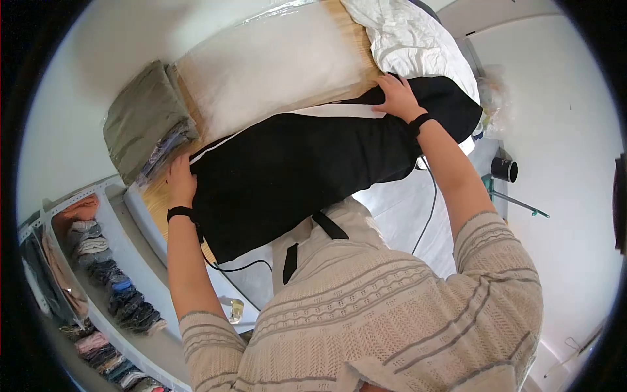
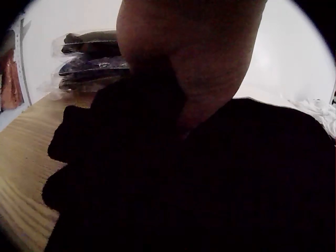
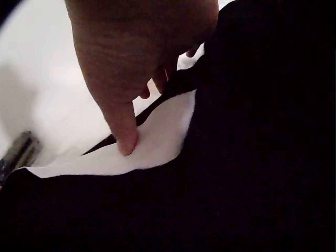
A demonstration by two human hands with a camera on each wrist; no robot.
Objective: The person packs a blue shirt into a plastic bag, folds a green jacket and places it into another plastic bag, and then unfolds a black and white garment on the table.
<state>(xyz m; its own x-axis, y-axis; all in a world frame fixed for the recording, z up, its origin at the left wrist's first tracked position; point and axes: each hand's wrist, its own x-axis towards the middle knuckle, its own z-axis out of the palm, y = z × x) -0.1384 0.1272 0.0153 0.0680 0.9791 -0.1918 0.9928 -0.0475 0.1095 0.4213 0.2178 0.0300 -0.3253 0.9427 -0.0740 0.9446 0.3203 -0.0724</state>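
Observation:
A black garment [image 1: 281, 170] lies across the table in front of me, with a white band [image 3: 157, 136] along its far edge. My left hand [image 1: 181, 181] is at the garment's far left corner, thumb over the cloth. In the left wrist view its fingers are hidden behind dark fabric, so I cannot tell if they grip. At the far right, my right hand [image 1: 397, 98] pinches the garment's edge. Its thumb [image 3: 126, 142] is down on the white band, while the other fingers curl over the black cloth beyond.
A clear plastic packet [image 1: 274, 59] lies behind the garment on the wooden table [image 2: 26, 142]. Bagged folded clothes [image 1: 147, 117] are stacked at left, and crumpled white fabric [image 1: 418, 46] is at back right. A shelf of clothes [image 1: 111, 268] stands lower left. A cable [image 1: 434, 202] hangs at right.

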